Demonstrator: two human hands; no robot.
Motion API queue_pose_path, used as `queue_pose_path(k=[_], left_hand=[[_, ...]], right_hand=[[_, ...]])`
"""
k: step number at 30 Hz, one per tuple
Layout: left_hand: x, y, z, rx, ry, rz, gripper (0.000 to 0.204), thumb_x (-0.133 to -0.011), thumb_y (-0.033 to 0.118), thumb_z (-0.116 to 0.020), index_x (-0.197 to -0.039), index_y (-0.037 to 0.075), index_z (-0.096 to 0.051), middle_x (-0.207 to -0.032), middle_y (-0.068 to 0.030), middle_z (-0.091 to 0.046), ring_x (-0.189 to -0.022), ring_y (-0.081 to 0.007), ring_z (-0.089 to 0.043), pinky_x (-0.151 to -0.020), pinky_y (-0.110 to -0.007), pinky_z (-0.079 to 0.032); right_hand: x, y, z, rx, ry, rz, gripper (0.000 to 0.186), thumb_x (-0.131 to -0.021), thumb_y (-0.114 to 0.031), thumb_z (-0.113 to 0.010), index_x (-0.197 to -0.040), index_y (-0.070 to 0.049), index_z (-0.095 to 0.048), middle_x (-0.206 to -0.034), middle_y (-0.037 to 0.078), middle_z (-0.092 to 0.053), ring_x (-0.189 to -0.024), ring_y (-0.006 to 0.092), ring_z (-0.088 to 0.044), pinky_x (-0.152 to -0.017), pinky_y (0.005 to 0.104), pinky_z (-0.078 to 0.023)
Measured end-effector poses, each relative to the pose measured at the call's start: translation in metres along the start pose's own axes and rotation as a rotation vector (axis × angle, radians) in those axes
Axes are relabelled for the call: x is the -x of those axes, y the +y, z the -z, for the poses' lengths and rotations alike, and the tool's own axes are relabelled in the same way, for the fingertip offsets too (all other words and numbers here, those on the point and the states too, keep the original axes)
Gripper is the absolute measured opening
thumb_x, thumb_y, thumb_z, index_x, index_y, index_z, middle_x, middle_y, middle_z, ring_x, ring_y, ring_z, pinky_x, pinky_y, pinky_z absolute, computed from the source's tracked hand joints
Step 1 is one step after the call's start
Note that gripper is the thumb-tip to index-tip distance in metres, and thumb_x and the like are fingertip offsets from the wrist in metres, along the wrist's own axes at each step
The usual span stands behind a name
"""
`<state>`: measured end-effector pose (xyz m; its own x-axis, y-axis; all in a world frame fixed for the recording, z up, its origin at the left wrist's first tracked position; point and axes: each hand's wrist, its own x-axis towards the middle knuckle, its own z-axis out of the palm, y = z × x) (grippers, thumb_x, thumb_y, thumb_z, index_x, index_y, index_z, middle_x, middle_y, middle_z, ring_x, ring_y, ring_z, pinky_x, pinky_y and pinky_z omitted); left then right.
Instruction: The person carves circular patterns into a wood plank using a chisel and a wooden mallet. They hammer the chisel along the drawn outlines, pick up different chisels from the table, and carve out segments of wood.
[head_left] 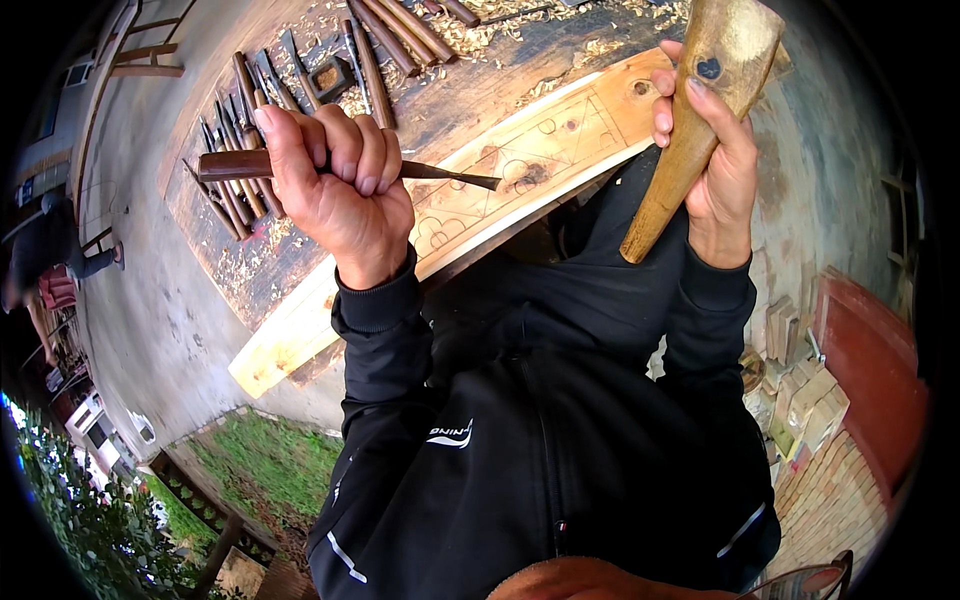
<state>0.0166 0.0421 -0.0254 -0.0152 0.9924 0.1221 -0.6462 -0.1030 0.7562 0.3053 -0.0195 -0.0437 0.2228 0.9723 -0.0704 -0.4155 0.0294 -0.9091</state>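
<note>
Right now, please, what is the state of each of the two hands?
Left hand: closed, holding a brown-handled chisel.
Right hand: closed, holding a wooden mallet.

Workbench [480, 95], dark-topped, wooden. On the workbench: assorted wooden-handled carving tools [373, 80], strewn; one dark hollow block [346, 85], among the tools; pale curled wood shavings [495, 35], scattered. Left of the workbench, apart: grass patch [265, 465]; leafy shrub [100, 520], farther off. Right of the workbench: stacked bricks [805, 400]; red-brown panel [870, 370], beside bricks.
</note>
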Motion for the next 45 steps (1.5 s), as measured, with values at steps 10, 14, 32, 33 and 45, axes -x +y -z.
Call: queue_pose_path(k=[10, 14, 32, 33, 45], left_hand=[[0.001, -0.006, -0.002, 0.022, -0.045, 0.061, 0.043, -0.113, 0.034, -0.043, -0.074, 0.016, -0.042, -0.056, 0.0041, -0.028, -0.043, -0.0065, -0.022, -0.04, -0.024, -0.018], [0.0, -0.006, -0.002, 0.003, -0.035, 0.066, 0.045, -0.113, 0.034, -0.043, -0.072, 0.017, -0.039, -0.056, 0.0041, -0.028, -0.043, -0.0066, -0.022, -0.041, -0.024, -0.018], [0.02, -0.021, -0.038, -0.269, 0.26, -0.211, 0.062, -0.111, 0.046, -0.046, -0.062, 0.016, -0.023, -0.054, 0.0042, -0.021, -0.043, -0.0081, -0.016, -0.041, -0.029, -0.012], [0.024, -0.021, -0.037, -0.266, 0.243, -0.235, 0.061, -0.111, 0.046, -0.047, -0.063, 0.017, -0.023, -0.054, 0.0039, -0.023, -0.043, -0.0076, -0.017, -0.041, -0.029, -0.011], [0.016, -0.039, -0.067, -0.376, -0.272, -0.161, 0.044, -0.106, 0.031, -0.063, -0.072, 0.011, -0.044, -0.055, 0.0034, -0.035, -0.043, -0.004, -0.026, -0.04, -0.024, -0.019]], right_hand=[[0.001, -0.001, 0.0, -0.002, -0.012, 0.007, 0.05, -0.101, -0.019, -0.056, -0.143, 0.009, -0.048, -0.106, 0.011, -0.061, -0.08, 0.0133, -0.06, -0.069, 0.0256, -0.047], [0.001, 0.0, 0.002, -0.019, -0.022, 0.01, 0.05, -0.102, -0.018, -0.055, -0.143, 0.009, -0.049, -0.106, 0.011, -0.06, -0.08, 0.0134, -0.06, -0.069, 0.0256, -0.047], [0.002, 0.001, 0.005, -0.016, -0.023, 0.046, 0.048, -0.102, -0.019, -0.056, -0.141, 0.007, -0.052, -0.107, 0.012, -0.062, -0.08, 0.0132, -0.061, -0.068, 0.0258, -0.048], [0.002, 0.001, 0.004, -0.009, -0.016, 0.04, 0.048, -0.102, -0.019, -0.056, -0.141, 0.007, -0.051, -0.106, 0.012, -0.062, -0.079, 0.0131, -0.06, -0.068, 0.0258, -0.047], [0.002, 0.002, -0.007, -0.17, 0.086, 0.02, 0.038, -0.092, -0.013, -0.066, -0.126, 0.0, -0.057, -0.093, 0.01, -0.066, -0.069, 0.0188, -0.064, -0.059, 0.0306, -0.054]])
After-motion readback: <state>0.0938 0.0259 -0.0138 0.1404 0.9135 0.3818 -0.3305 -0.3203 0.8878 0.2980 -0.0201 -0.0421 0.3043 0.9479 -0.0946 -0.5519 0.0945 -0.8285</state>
